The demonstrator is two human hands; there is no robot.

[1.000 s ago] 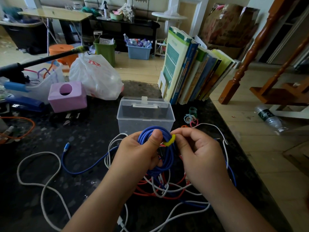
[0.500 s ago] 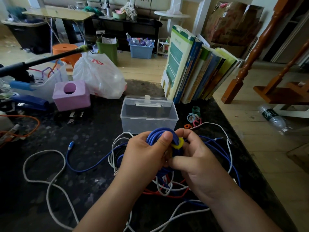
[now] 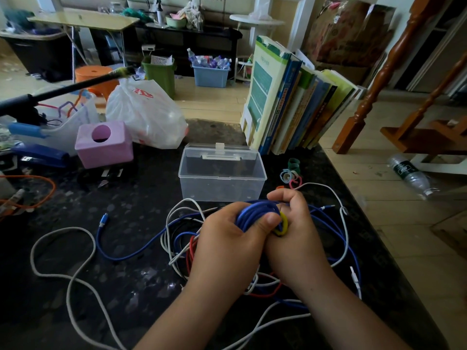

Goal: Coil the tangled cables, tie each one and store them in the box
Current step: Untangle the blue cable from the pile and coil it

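My left hand (image 3: 227,238) grips a coiled blue cable (image 3: 255,210), thumb pressed across the loops. Right beside it, my right hand (image 3: 293,231) holds a yellow tie (image 3: 282,224) against the coil, fingers curled round it. Under both hands lies a tangle of white, blue and red cables (image 3: 182,238); a long white cable (image 3: 63,253) and a blue cable with a plug (image 3: 103,221) trail left over the dark table. The clear plastic box (image 3: 222,188) stands open just beyond my hands, with nothing visible inside.
Several coloured ties (image 3: 290,174) lie right of the box. A row of leaning books (image 3: 290,97) stands behind it. A pink block (image 3: 104,145), white plastic bag (image 3: 144,112) and an orange cable (image 3: 30,190) occupy the left. The table edge (image 3: 353,210) runs along the right.
Both hands have closed together around the blue coil. The yellow tie, first stretched between the hands at the top of the coil, now sits wrapped against its right side.
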